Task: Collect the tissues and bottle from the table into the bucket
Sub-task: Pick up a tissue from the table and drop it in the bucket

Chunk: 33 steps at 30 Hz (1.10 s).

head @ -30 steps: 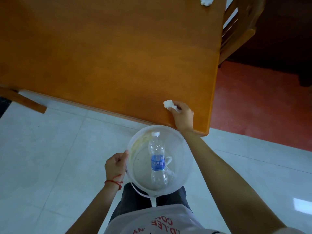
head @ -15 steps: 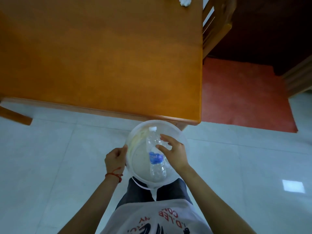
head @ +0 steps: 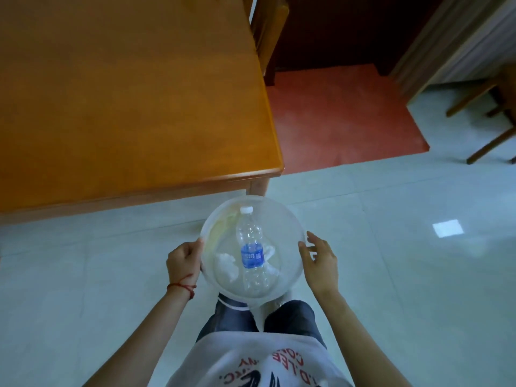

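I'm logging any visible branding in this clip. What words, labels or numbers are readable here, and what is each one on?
Red print on the person's white shirt, upside down to the camera: fragments like "D.LEE" and "COE" show; the rest is cut off or unclear.
Blue label on the bottle in the bucket: white print, too small and blurred to read.
Nothing else carries text.

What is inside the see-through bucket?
Inside the bucket lies a water bottle with crumpled tissues on both sides. The bottle hides whatever is beneath it.
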{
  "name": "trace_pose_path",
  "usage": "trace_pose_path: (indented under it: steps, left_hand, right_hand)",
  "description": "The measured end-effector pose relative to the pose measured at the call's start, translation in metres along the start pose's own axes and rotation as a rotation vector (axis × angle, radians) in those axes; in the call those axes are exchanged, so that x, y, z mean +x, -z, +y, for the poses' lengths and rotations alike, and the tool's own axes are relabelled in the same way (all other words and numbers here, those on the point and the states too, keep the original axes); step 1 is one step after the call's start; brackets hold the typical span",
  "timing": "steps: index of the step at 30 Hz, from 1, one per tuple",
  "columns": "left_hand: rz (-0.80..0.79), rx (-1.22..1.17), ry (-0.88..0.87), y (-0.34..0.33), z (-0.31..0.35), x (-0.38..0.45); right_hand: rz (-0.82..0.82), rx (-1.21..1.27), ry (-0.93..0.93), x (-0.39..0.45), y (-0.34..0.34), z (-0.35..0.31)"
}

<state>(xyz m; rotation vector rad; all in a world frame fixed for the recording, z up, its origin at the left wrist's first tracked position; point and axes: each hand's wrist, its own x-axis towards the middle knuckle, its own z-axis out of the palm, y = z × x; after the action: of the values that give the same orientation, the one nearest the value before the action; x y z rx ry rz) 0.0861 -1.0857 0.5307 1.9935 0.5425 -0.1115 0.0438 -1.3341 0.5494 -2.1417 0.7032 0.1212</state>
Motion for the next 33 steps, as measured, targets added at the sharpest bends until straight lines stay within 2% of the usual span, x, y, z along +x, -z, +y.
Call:
trace_pose_path:
  steps: [3, 6, 22, 27, 33]
  left_hand:
    - [-0.062, 0.022, -0.035, -0.016, 0.010, -0.006]
    - [-0.123, 0.018, -0.063, -0.035, 0.019, -0.012]
    - [-0.458, 0.169, -0.243, -0.195, 0.088, -0.121]
    - [-0.549, 0.153, -0.281, -0.235, 0.109, -0.156]
    - [-0.574, 0.132, -0.294, -0.275, 0.123, -0.159]
  right_hand:
    - [0.014, 0.107, -0.104, -0.007, 0.013, 0.018]
    - [0.098, 0.170, -0.153, -0.012, 0.031, 0.035]
    - [0.484, 0.380, -0.342, -0.066, 0.162, 0.172]
    - [0.565, 0.396, -0.368, -0.073, 0.196, 0.206]
    - [0.618, 0.412, -0.395, -0.058, 0.221, 0.224]
